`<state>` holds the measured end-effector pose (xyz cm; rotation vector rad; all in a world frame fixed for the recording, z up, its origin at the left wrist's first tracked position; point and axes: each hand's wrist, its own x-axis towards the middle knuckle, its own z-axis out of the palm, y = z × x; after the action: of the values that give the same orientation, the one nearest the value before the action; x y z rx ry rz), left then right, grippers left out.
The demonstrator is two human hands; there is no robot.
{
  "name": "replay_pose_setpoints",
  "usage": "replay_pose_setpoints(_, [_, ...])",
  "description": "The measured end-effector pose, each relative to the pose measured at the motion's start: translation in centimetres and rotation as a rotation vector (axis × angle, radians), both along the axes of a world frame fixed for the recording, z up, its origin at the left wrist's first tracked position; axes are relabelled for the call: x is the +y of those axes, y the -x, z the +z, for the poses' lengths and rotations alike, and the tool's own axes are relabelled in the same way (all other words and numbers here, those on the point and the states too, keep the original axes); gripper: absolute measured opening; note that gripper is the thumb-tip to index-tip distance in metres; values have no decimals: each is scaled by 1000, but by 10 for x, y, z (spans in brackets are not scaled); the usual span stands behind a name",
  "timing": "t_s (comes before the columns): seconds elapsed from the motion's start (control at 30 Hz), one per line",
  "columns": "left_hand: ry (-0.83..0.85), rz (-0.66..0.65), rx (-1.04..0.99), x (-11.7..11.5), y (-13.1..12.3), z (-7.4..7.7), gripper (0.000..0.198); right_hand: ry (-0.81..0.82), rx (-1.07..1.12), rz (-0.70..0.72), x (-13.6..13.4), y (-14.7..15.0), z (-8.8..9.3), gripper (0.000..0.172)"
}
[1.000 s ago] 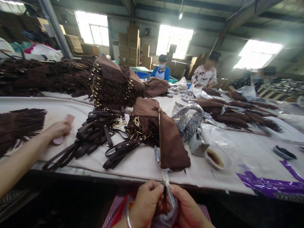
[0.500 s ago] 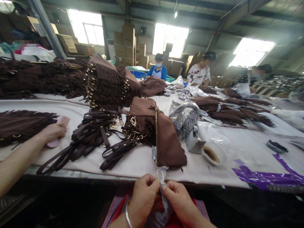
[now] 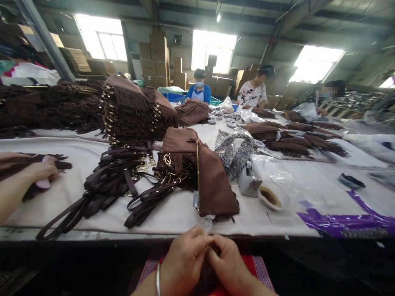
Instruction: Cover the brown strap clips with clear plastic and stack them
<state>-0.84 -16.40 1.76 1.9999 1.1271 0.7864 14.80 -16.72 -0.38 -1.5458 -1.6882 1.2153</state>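
Observation:
My left hand [image 3: 188, 255] and my right hand [image 3: 227, 259] are pressed together over my lap, just below the table's front edge. Both are closed, with clear plastic film [image 3: 207, 222] poking out above the fingers. What else lies inside the grip is hidden. Just beyond, a brown bag [image 3: 216, 185] with a gold zip leans against a short stack of brown fringed bags [image 3: 179, 140]. Dark straps [image 3: 108, 181] with gold clips lie in a heap to the left.
At far left a co-worker's hand [image 3: 46, 170] works a pink comb [image 3: 43, 183] over a brown fringed piece. A tall stack of fringed bags [image 3: 132, 107] stands behind. On the right are a tape roll [image 3: 273, 196], grey scarf-like cloth [image 3: 233, 150] and purple-edged plastic [image 3: 336, 222].
My hands have closed in over the plastic film, which showed twisted between my fingertips before. The co-worker's hand with the comb has moved left. The whole view has shifted slightly.

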Motion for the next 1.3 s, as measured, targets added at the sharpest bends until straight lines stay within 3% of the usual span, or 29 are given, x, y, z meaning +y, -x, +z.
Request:
replay_pose_setpoints(0.07, [148,68,-188,-2,2,-1,20,94,152,-14,0,0,1,26])
replay_pose_setpoints(0.17, [468,410,-390,-9,1,-11,21,210,315,-35,-1,2,4,29])
replay_pose_setpoints(0.2, [564,451,-439,-11,0,-14,22,254,372,-37,-2,2,4,29])
replay_pose_setpoints(0.3, [717,336,-487,-16,-3,-20,27,387,478,-32,-2,4,5,33])
replay_pose_setpoints(0.4, [716,323,-419,-18,-4,-18,30,386,442,-64,1,1,4,39])
replay_pose_setpoints(0.6, [456,379,-165,-19,-5,-11,24,383,435,-156,10,-4,-2,42])
replay_pose_setpoints(0.77, [305,394,-71,-21,-6,-15,21,403,441,-217,14,0,-6,32])
replay_pose_setpoints(0.87, [387,379,-187,-18,-5,-14,22,404,461,-229,14,0,-7,28])
replay_pose_setpoints(1.07, [852,330,-648,-12,0,-14,31,451,522,-202,19,-4,9,24])
replay_pose_setpoints(1.13, [963,334,-782,-11,1,-15,36,390,484,-153,22,-6,14,22])
replay_pose_setpoints(1.23, [1013,312,-895,-12,3,-13,38,240,352,-126,24,-10,14,22])
replay_pose_setpoints(1.3, [999,264,-896,-11,3,-9,36,299,381,-155,21,-12,12,27])
